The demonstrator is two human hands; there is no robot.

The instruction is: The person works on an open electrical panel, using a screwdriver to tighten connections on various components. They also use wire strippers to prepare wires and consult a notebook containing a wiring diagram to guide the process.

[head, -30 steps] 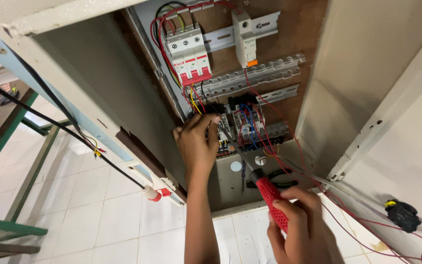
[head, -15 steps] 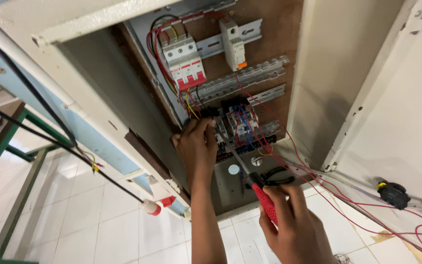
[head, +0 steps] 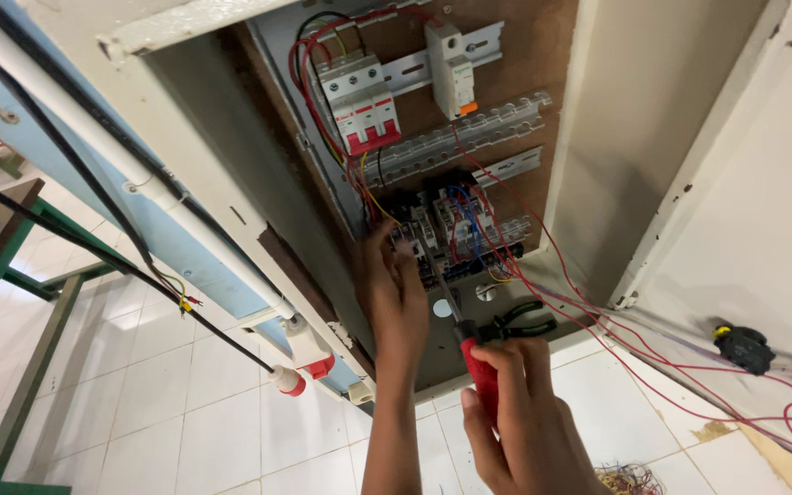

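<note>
An open electrical cabinet [head: 231,211] fills the upper half of the view, its brown backboard [head: 524,64] carrying the fittings. At 12 o'clock on the board sits a white three-pole breaker with red levers [head: 359,101], and just to its 3 o'clock a smaller single breaker [head: 451,69] on the same rail. Below them run two slotted grey rails [head: 460,137]. At the centre is a row of dark terminal blocks [head: 456,229] with red, blue and yellow wires. Red wires [head: 598,312] trail off towards 4 o'clock.

The left hand [head: 396,293] reaches up, its fingertips touching the left end of the terminal blocks; nothing is clamped in it. At 6 o'clock the right hand [head: 524,412] is closed around a red-handled screwdriver [head: 478,371], whose shaft points up at the blocks. Black-and-green pliers [head: 520,321] lie on the cabinet floor just beside the screwdriver.
</note>
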